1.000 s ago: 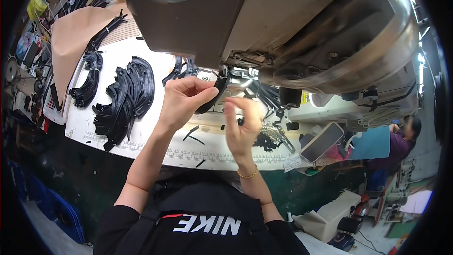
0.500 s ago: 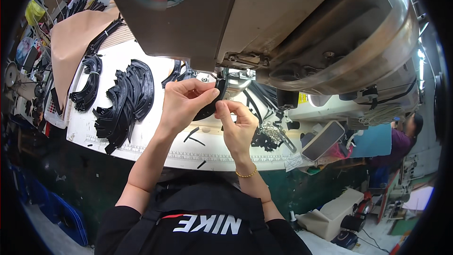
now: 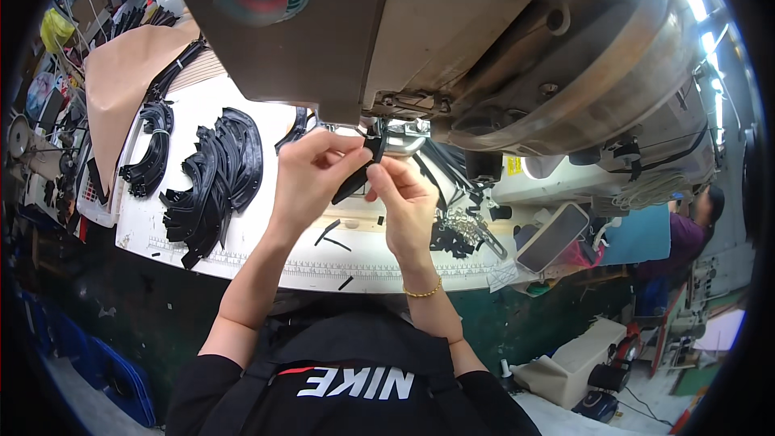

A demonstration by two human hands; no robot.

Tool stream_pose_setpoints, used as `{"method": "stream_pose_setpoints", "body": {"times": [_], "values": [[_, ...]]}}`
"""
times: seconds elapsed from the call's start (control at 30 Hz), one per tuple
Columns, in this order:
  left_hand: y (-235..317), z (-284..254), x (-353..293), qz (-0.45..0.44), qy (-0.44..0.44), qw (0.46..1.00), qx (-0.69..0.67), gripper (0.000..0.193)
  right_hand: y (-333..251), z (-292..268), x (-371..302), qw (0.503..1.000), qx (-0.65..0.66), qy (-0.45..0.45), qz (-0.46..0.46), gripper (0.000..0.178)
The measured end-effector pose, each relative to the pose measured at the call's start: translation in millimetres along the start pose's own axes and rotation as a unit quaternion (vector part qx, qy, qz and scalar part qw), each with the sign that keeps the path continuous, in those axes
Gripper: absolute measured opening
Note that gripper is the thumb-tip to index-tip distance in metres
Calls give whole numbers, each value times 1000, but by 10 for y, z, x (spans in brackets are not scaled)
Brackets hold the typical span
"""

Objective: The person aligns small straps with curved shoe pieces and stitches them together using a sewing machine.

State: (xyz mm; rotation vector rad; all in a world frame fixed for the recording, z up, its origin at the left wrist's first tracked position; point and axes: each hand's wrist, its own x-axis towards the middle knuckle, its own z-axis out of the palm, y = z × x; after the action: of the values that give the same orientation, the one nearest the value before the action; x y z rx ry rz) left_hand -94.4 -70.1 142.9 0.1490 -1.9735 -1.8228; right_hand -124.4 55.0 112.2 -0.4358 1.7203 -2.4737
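A curved black strip (image 3: 350, 188) lies under the needle area of a large sewing machine (image 3: 315, 56). My left hand (image 3: 311, 173) pinches it between thumb and forefinger close to the presser foot (image 3: 376, 127). Just below and to the right, my right hand (image 3: 410, 203) also grips the strip's edge with thumb and fingers. The fingers hide part of the strip. On the left of the white table (image 3: 278, 270) lies a heap of similar curved black strips (image 3: 218, 173), with a tied bundle of strips (image 3: 153, 149) beyond it.
Short black offcuts (image 3: 333, 236) lie in front of my hands. Right of them are small metal pieces (image 3: 464, 226), a phone (image 3: 553, 238) and a blue sheet (image 3: 639, 238). Brown paper (image 3: 129, 73) covers the far left. Another person (image 3: 690, 234) is at the far right.
My right hand has shifted slightly up and left along the strip, nearer my left hand. The left hand's pinch is much the same. A small black bit now shows on the table between my forearms.
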Motion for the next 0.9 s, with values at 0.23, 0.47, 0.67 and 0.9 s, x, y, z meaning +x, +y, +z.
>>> {"method": "stream_pose_setpoints", "body": {"times": [0.23, 0.47, 0.67, 0.9], "values": [[125, 4, -162, 223, -7, 945, 239, 23, 145, -28, -16, 976, 196, 0, 97, 17], [74, -18, -112, 63, 1, 993, 95, 3, 73, 109, -60, 992, 119, 37, 33, 12], [115, -336, -122, 20, 75, 994, 72, 5, 126, -113, 2, 996, 85, 30, 26, 9], [27, 35, -256, 214, 4, 958, 190, 22, -85, -307, 42, 994, -35, -77, 67, 17]]}}
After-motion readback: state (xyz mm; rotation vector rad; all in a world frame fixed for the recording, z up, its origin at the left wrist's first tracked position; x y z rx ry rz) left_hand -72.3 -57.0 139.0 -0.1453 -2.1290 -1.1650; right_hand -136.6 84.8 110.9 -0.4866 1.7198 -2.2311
